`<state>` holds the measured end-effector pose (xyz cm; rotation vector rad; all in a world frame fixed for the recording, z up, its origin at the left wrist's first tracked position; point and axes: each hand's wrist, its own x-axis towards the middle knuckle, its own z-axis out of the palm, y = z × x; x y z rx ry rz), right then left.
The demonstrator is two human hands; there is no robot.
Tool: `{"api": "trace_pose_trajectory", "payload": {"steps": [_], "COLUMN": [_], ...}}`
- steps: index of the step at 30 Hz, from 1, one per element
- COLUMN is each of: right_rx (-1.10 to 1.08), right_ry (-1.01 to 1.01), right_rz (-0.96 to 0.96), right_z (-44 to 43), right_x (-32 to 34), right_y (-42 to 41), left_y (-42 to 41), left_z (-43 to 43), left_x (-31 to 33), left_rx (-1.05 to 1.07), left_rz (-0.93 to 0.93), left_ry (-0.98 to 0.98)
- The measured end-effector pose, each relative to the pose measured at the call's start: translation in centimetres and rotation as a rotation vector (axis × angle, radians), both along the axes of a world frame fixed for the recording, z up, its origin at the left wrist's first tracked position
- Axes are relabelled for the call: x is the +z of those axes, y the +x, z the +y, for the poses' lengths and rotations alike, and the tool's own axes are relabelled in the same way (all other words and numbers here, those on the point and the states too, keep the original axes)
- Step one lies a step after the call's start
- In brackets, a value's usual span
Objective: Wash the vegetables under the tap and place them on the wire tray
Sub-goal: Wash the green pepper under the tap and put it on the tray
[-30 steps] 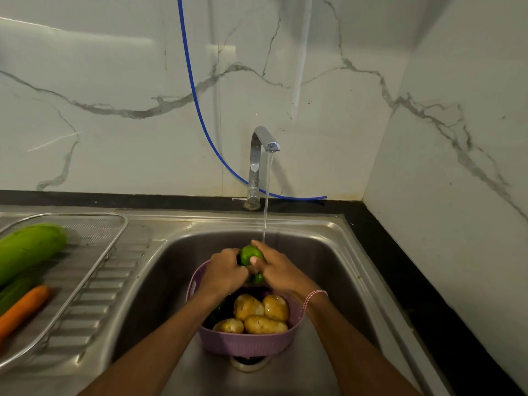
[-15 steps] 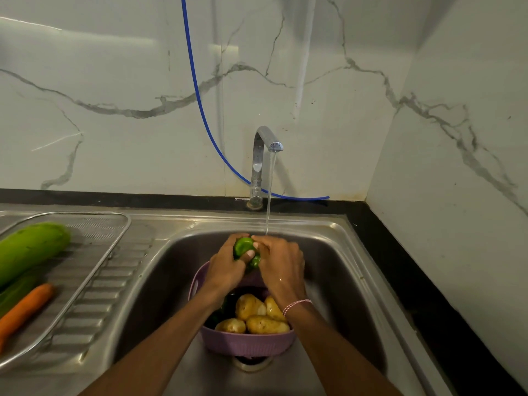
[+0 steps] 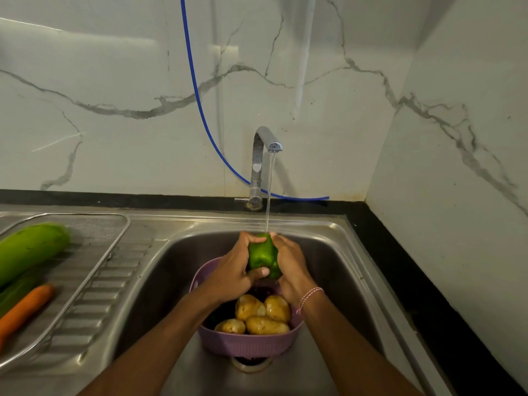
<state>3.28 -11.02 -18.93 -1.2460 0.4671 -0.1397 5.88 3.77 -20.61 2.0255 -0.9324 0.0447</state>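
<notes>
Hands: left hand (image 3: 232, 271) and right hand (image 3: 291, 267) both wrap a green bell pepper (image 3: 262, 254), thumbs and fingers pressed to its sides, forearms reaching in from below.
Pepper: glossy, lobed, held upright over the sink (image 3: 328, 247), its top meeting the thin water stream (image 3: 268, 192).
Tap: curved, polished metal tap (image 3: 261, 164), running.
Basket: ribbed purple plastic basket (image 3: 251, 342) in the basin beneath the hands, holding wet, yellowish potatoes (image 3: 258, 315).
Wire tray: steel-rimmed wire tray (image 3: 94, 258) on the ridged drainboard at left, carrying a smooth pale-green gourd (image 3: 28, 250) and an orange carrot (image 3: 24, 310).
Wrist: red-and-white thread (image 3: 310, 295) on the right wrist.
</notes>
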Motion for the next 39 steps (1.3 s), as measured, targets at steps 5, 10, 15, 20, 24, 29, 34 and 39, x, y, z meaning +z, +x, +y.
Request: {"api": "trace_pose_trajectory", "payload": {"steps": [5, 10, 15, 20, 24, 29, 34, 39], "right_rx": [0.009, 0.203, 0.223, 0.12, -0.015, -0.059, 0.021, 0.418], "right_ry": [-0.004, 0.033, 0.069, -0.046, -0.053, 0.13, 0.043, -0.531], "right_rz": [0.057, -0.016, -0.065, -0.091, -0.07, 0.064, 0.114, -0.181], "right_z": [-0.2, 0.9, 1.4, 0.9, 0.4, -0.2, -0.1, 1.1], "right_x": [0.0, 0.1, -0.2, -0.2, -0.2, -0.4, -0.6, -1.4], "right_y": [0.1, -0.2, -0.1, 0.2, 0.6, 0.6, 0.3, -0.4], "left_y": [-0.5, -0.2, 0.4, -0.2, -0.6, -1.1, -1.4, -0.4], "left_z": [-0.3, -0.5, -0.6, -0.7, -0.3, -0.3, -1.2, -0.5], "left_x": [0.0, 0.2, 0.1, 0.4, 0.6, 1.3, 1.5, 0.9], "left_rx": [0.043, 0.194, 0.249, 0.102, -0.043, -0.137, -0.05, 0.205], "left_rz": [-0.064, 0.261, 0.531, 0.454, 0.359, 0.5, 0.805, 0.929], "left_ry": [0.052, -0.157, -0.359, -0.264, -0.205, -0.279, -0.431, -0.407]}}
